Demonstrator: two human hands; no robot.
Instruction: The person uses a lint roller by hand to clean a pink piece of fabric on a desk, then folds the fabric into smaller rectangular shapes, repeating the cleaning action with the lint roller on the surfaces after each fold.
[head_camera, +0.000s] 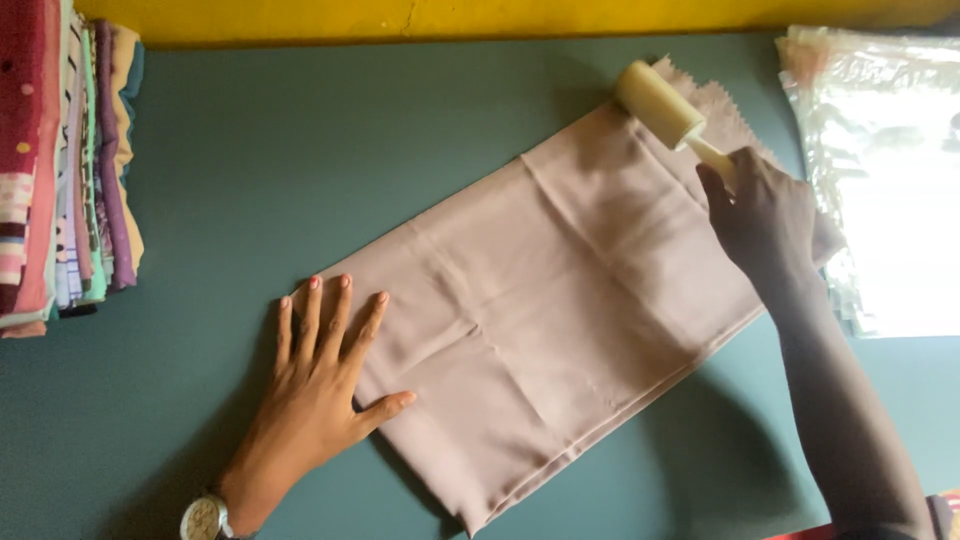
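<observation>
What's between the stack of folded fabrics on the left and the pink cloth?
In the head view, only bare green table lies between the stack of folded fabrics and the pink cloth; the left hand presses the cloth's near corner.

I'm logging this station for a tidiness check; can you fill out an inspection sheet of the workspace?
Surface: dark green table, flat.
Job's things: folded beige cloth lying diagonally; cream lint roller on its far end.
Clutter: stack of folded fabrics at left; clear plastic bags at right.
Grippers: left hand flat on cloth edge; right hand grips roller handle.
Cables: nothing seen.
Surroundings: yellow wall behind.
</observation>
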